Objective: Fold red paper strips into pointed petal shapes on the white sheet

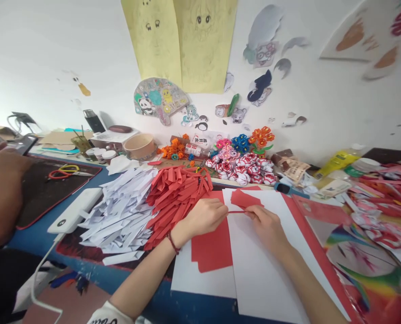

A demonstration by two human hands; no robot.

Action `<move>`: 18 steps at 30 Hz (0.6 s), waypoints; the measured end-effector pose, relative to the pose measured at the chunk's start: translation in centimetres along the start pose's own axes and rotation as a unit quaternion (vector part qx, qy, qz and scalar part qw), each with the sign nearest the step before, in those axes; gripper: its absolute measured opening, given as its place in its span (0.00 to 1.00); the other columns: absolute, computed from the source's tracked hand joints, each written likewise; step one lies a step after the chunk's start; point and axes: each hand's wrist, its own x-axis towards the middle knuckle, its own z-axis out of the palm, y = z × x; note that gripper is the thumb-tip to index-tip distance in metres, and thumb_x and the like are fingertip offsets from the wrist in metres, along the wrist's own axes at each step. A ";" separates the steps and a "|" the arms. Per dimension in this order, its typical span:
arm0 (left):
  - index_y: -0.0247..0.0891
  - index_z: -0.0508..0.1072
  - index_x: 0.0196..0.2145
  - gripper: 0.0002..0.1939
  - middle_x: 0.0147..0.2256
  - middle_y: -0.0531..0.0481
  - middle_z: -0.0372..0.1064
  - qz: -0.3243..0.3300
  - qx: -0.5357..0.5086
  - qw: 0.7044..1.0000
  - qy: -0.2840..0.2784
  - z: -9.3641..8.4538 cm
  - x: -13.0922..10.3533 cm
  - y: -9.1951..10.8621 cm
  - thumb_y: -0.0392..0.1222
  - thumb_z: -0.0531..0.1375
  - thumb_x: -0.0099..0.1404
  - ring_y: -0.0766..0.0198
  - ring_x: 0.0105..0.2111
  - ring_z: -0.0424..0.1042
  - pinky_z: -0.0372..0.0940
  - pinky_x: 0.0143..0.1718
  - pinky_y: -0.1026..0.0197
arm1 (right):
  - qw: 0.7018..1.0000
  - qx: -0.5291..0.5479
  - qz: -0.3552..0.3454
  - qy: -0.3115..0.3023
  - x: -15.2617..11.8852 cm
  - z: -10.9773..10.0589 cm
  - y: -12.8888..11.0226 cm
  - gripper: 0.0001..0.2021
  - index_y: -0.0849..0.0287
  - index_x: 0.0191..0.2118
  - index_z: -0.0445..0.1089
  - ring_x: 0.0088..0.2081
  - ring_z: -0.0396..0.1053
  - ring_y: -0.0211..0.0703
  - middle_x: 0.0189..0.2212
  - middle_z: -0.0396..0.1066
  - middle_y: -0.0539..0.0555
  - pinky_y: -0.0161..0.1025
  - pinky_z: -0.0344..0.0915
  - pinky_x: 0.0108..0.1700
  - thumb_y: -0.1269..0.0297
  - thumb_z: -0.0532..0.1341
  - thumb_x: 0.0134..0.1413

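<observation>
Between my hands stretches a narrow red paper strip [236, 212], pinched at both ends. My left hand [207, 217] is closed on its left end, and my right hand [263, 221] grips the right end. Beneath them lie white paper sheets [261, 270] and a red paper sheet [214, 252]. Small red paper pieces [244, 198] rest just behind the strip. Left of my left hand are a heap of folded red paper strips [176, 198] and a heap of folded white paper strips [119, 216].
A white power bank [75, 209] with a cable lies left of the heaps. Scissors [67, 172] rest on a dark mat beside another person's hand [9, 157] holding a phone. Paper flowers [241, 164] and a round tub [139, 146] line the wall. Red-and-white paper pieces [386, 225] pile at right.
</observation>
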 end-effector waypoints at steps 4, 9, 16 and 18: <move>0.35 0.67 0.30 0.13 0.26 0.51 0.66 0.008 0.003 1.000 -0.025 -1.1 0.2 0.4 0.37 0.48 0.70 0.65 0.27 0.64 0.54 0.28 0.63 | 1.000 -0.018 -0.005 0.010 -0.4 -0.2 -0.3 0.10 0.58 0.36 0.71 0.34 0.73 0.42 0.32 0.75 0.54 0.38 0.69 0.39 0.70 0.52 0.61; 0.38 0.66 0.27 0.11 0.25 0.53 0.69 -0.082 0.002 0.996 -0.033 -4.2 -0.9 -0.5 0.39 0.52 0.68 0.65 0.26 0.68 0.51 0.25 0.63 | 0.993 -0.050 0.090 0.059 -1.1 -0.8 -0.2 0.09 0.58 0.38 0.70 0.33 0.73 0.42 0.34 0.75 0.54 0.38 0.69 0.37 0.63 0.55 0.61; 0.37 0.66 0.30 0.11 0.21 0.49 0.70 -0.354 0.136 0.925 0.019 -5.7 -3.1 -2.9 0.42 0.51 0.70 0.61 0.21 0.70 0.43 0.21 0.63 | 0.982 -0.051 0.170 0.058 -1.6 -2.0 0.8 0.12 0.56 0.37 0.72 0.26 0.70 0.42 0.27 0.74 0.51 0.37 0.69 0.30 0.55 0.56 0.60; 0.37 0.66 0.27 0.14 0.19 0.49 0.68 -0.366 0.158 0.917 -0.001 -5.3 -3.4 -3.1 0.43 0.51 0.70 0.60 0.18 0.69 0.41 0.20 0.63 | 0.985 -0.046 0.157 0.054 -1.6 -2.0 0.8 0.11 0.56 0.37 0.72 0.25 0.69 0.42 0.27 0.74 0.51 0.38 0.69 0.29 0.57 0.56 0.60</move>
